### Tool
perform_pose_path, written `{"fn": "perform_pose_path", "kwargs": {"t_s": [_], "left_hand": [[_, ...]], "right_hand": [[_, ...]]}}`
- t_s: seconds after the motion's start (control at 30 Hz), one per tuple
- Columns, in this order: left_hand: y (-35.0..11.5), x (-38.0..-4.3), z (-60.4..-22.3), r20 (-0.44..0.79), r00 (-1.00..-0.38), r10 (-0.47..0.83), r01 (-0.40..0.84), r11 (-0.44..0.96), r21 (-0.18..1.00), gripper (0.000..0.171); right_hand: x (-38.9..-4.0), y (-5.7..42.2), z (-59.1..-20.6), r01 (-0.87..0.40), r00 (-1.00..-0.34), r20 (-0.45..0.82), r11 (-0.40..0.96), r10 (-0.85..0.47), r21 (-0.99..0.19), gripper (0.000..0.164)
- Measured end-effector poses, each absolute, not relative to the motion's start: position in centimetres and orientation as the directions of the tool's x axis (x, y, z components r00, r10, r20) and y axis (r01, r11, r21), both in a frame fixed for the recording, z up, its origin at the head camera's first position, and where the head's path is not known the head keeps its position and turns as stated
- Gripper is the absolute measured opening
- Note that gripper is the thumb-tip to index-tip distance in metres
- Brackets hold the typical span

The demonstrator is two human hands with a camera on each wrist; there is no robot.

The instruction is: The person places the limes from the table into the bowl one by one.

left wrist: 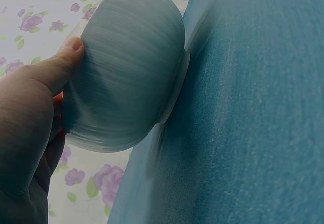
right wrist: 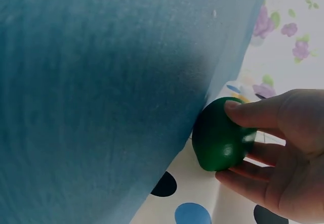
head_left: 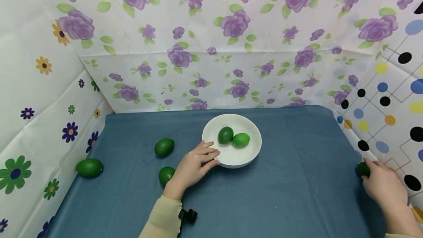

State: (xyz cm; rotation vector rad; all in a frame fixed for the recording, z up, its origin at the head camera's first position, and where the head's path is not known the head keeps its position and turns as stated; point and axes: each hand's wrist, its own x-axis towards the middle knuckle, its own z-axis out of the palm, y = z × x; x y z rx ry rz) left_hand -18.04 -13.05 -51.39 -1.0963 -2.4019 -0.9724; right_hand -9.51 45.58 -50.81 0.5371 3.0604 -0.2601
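Observation:
A white bowl (head_left: 242, 157) stands near the back middle of the table with a dark green lime (head_left: 226, 135) and a brighter lime (head_left: 241, 140) inside. At its left rim, my left hand (head_left: 196, 161) pinches the wall; the left wrist view has the thumb against the outside of the bowl (left wrist: 126, 67), the other fingers being mostly hidden. Far to the right, by the table's edge, my right hand (head_left: 384, 183) grips another dark green lime (head_left: 362, 170). Thumb and fingers lie around this lime (right wrist: 220, 138) in the right wrist view, where it appears close to the blue cloth.
Left of the bowl lie a dark green lime (head_left: 164, 147) and, partly behind my left wrist, a second lime (head_left: 166, 175). A third lime (head_left: 89, 168) is at the left edge. Blue cloth (head_left: 281, 194) covers the table, with patterned sheets (head_left: 211, 69) hanging on three sides.

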Motion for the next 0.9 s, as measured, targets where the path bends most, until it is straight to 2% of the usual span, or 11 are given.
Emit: {"fn": "perform_pose_path", "kwargs": {"t_s": [0.23, 0.9], "left_hand": [[-13.0, -18.04, -51.39, 0.536, -0.654, 0.534, 0.757, 0.468, 0.457, 0.037], [-13.12, -18.1, -51.56, 0.541, -0.652, 0.531, 0.758, 0.457, 0.465, 0.037]], "right_hand": [[-9.86, 45.7, -51.45, 0.365, -0.931, -0.059, 0.919, 0.36, -0.151, 0.079], [-10.16, 44.75, -51.13, 0.382, -0.924, -0.055, 0.92, 0.379, -0.083, 0.075]]}}
